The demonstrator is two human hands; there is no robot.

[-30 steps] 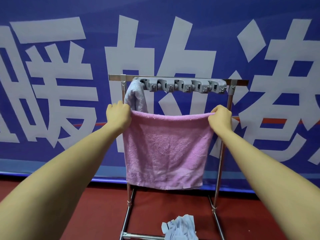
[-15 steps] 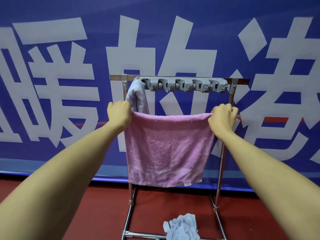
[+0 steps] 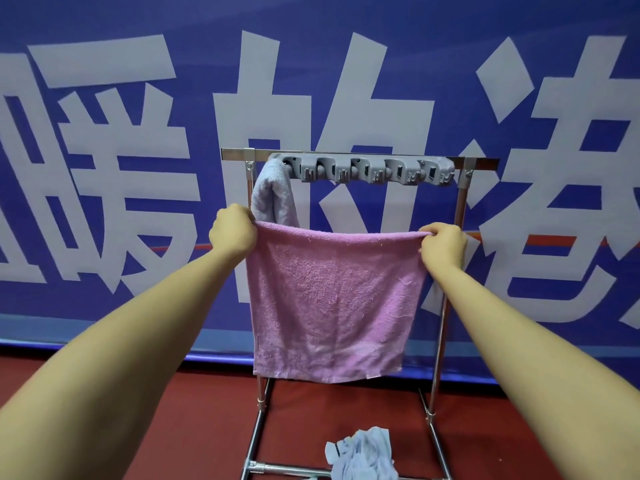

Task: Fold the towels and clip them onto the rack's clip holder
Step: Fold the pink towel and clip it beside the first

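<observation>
A pink towel (image 3: 334, 303) hangs folded in front of me, its top edge sagging slightly between my hands. My left hand (image 3: 232, 232) grips its upper left corner. My right hand (image 3: 443, 244) pinches its upper right corner. Behind it stands a metal rack (image 3: 460, 202) with a grey clip holder (image 3: 363, 169) across its top bar. A light grey-blue towel (image 3: 273, 195) hangs from the holder's leftmost clip, just above my left hand. The other clips hold nothing.
A crumpled pale blue towel (image 3: 363, 455) lies on the red floor at the rack's base bar (image 3: 287, 467). A blue banner with large white characters (image 3: 104, 168) covers the wall right behind the rack.
The pink towel's top edge has slackened a little and its lower hem has settled. My right hand has shifted slightly and now pinches the corner with its fingertips.
</observation>
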